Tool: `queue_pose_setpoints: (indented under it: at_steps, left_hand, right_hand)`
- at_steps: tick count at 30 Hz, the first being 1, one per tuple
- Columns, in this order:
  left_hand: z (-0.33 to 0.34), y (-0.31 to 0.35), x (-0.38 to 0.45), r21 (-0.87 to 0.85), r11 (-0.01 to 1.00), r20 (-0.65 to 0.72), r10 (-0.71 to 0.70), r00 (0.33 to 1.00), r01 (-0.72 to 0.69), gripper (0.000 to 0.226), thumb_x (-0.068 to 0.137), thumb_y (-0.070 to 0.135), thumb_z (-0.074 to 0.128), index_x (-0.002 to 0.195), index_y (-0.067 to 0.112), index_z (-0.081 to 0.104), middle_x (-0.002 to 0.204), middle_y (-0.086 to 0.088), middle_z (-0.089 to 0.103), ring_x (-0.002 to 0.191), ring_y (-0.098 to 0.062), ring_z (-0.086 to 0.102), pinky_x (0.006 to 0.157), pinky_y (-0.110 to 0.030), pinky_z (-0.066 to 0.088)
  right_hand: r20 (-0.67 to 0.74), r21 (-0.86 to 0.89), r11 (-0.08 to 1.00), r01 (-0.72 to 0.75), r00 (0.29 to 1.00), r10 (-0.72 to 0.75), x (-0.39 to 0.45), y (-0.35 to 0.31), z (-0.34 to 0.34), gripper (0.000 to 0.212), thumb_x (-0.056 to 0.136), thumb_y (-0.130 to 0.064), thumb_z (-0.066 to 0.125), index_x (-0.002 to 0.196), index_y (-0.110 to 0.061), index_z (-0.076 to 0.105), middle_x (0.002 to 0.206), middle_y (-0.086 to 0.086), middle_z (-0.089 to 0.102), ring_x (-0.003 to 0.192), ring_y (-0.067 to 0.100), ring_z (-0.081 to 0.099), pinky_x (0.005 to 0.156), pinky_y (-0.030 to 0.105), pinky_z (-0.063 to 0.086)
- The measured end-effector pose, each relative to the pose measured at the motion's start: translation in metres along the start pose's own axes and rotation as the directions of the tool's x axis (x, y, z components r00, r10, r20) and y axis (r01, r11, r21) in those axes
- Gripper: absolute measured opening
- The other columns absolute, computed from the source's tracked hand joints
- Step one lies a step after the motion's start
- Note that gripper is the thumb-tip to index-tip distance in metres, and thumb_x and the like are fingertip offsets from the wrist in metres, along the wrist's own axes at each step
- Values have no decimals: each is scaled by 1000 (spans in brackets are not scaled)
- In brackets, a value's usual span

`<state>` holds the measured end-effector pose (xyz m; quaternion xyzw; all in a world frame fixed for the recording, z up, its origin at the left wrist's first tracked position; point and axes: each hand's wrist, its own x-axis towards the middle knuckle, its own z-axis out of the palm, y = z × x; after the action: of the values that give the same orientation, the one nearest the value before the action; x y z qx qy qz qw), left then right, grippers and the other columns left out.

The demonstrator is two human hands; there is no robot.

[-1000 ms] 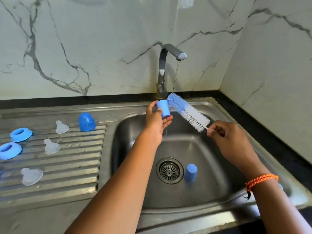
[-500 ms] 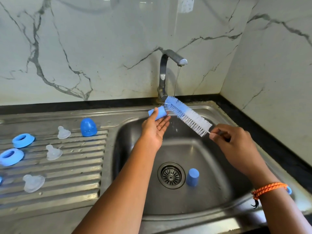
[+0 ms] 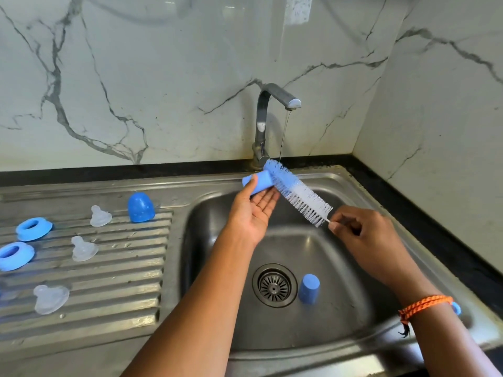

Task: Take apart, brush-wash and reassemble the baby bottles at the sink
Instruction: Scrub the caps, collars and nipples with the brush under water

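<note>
Just under the thin stream from the tap (image 3: 272,115), the left hand (image 3: 251,210) holds a small blue bottle piece (image 3: 257,182) lying on its side, thumb on top and straight fingers beneath it, palm turned up. The right hand (image 3: 359,235) pinches the thin wire handle of the bottle brush (image 3: 296,193), its grip clamped on the wire with fingers curled. The brush slants up and left from that hand, and its blue bristle tip touches the open end of the held piece, right where the water falls.

Down in the sink (image 3: 353,186), a 2nd blue piece (image 3: 309,288) stands upright just beside the drain strainer (image 3: 274,284), on its right.

On the ribbed drainboard (image 3: 122,281) to the left lie 3 clear silicone teats (image 3: 100,216) (image 3: 83,248) (image 3: 50,299), well apart from one another, plus 2 blue screw rings (image 3: 34,228) (image 3: 15,255) near the left edge. A blue dome cap (image 3: 141,207) stands at the back of the drainboard, near the basin rim.

An orange braided band (image 3: 424,307) circles the right wrist. Marble-patterned wall panels rise behind the counter.
</note>
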<state>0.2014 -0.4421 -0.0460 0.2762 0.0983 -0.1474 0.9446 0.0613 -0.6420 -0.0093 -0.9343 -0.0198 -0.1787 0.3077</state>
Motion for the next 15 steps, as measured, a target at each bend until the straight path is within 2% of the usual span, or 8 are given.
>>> queue_pose_setpoints:
  at_steps: [3, 6, 9, 12, 15]
  left_hand:
    - [-6, 6, 3, -61, 998, -10, 31, 999, -32, 36, 101, 29, 67, 118, -2, 64, 114, -23, 75, 115, -33, 70, 107, -43, 53]
    - [-3, -1, 0, 58, 998, 3, -13, 1000, 12, 41, 100, 30, 68, 125, -2, 63, 119, -24, 73, 120, -35, 69, 104, -43, 55]
    - [2, -7, -4, 146, 987, 7, -61, 998, 59, 45, 99, 31, 70, 128, -2, 62, 123, -26, 72, 120, -35, 69, 102, -42, 56]
    - [1, -6, -4, 62, 997, -23, -34, 999, 36, 39, 101, 28, 68, 126, -1, 62, 127, -25, 70, 122, -34, 67, 104, -41, 54]
    - [-2, 0, 0, 4, 1000, -66, 13, 998, -13, 22, 104, 25, 62, 109, 3, 66, 117, -19, 73, 113, -28, 70, 107, -41, 53]
  right_hand:
    - [15, 13, 1000, -20, 1000, 19, -1, 3, -3, 17, 96, -21, 73, 81, -27, 68, 65, -5, 63, 58, 10, 51, 55, 18, 40]
    - [-22, -7, 1000, -17, 1000, 17, -1, -1, 1, 19, 95, -22, 74, 79, -27, 67, 64, -5, 63, 60, 11, 54, 54, 20, 40]
    - [-46, -15, 1000, -19, 999, 18, 0, -5, 5, 20, 95, -21, 74, 78, -27, 65, 63, -4, 62, 64, 13, 55, 57, 30, 43]
    - [23, 5, 999, -32, 999, 31, -1, -5, 2, 22, 95, -22, 74, 77, -28, 65, 65, -10, 64, 62, 9, 57, 57, 27, 43]
    - [82, 36, 999, -25, 996, 22, -2, -4, -1, 21, 93, -22, 77, 76, -27, 66, 66, -9, 66, 61, 7, 59, 59, 25, 43]
